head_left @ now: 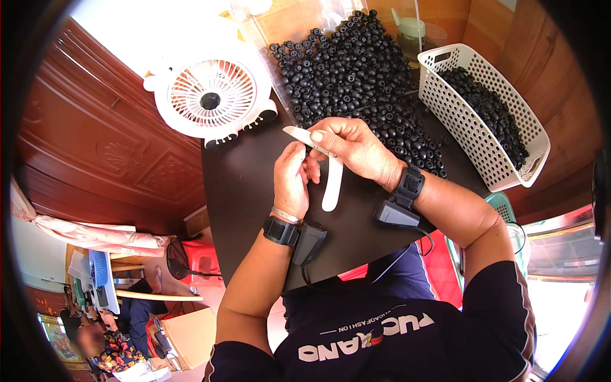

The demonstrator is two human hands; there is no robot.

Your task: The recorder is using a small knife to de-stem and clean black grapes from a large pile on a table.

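Note:
My right hand (359,149) grips a white folding knife (332,184), its thumb pressed along the tool. One pale arm points up and left past my fingers; the curved white handle hangs below them. Close beside it, my left hand (290,181) is closed with thumb and fingers pinched together. A bit of a small black part (308,149) shows at those fingertips, mostly hidden by both hands. Just beyond my hands lies a big heap of small, round, black hollow parts (350,70), partly in a clear bin and spilling onto the dark table (242,184).
A white fan (210,99) stands at the table's far left. On the right is a white perforated basket (439,95) of black pieces. A green lidded container (410,27) sits behind the heap. Another person (121,337) sits at lower left. Cables hang from my wrist devices (398,213).

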